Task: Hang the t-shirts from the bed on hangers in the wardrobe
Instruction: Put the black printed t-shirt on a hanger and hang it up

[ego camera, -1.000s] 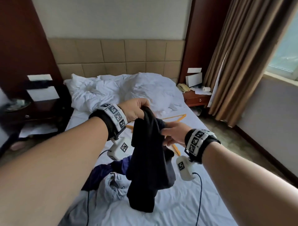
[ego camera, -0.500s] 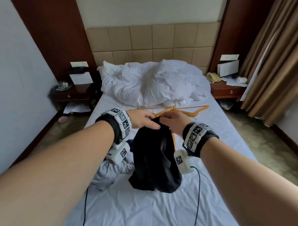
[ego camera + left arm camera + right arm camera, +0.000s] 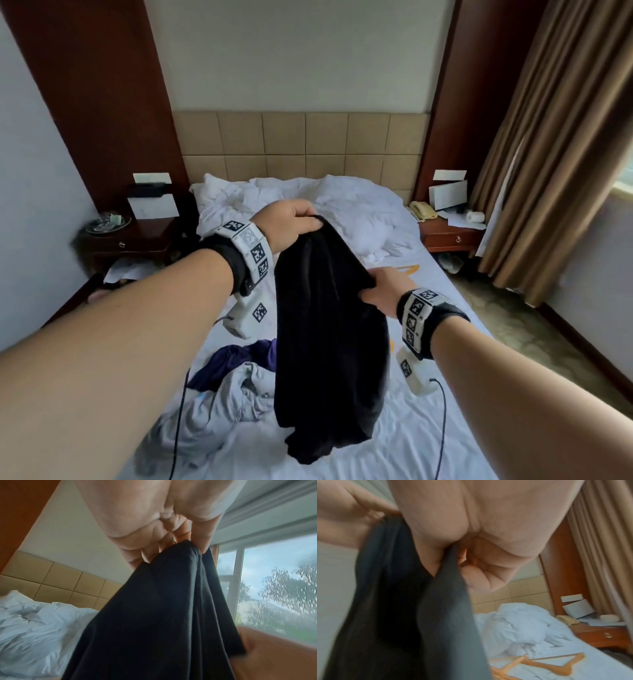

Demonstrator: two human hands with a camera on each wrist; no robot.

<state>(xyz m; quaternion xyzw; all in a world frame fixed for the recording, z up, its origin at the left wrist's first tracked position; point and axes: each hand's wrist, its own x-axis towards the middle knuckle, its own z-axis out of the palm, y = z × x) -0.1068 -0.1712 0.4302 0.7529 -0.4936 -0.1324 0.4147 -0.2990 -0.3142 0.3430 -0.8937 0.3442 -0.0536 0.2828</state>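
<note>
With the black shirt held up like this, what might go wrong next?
The black t-shirt hangs bunched from the left hand and right hand; finding the neck opening may take fumbling. Each grip takes only a small fold, so one could slip. The wooden hangers lie crossed and may tangle.

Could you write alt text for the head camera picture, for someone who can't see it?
Two bare hands hold a black t-shirt up over a white bed: the left hand grips its top, the right hand pinches an edge lower down. A grey garment and a purple one lie crumpled on the sheet.
</note>
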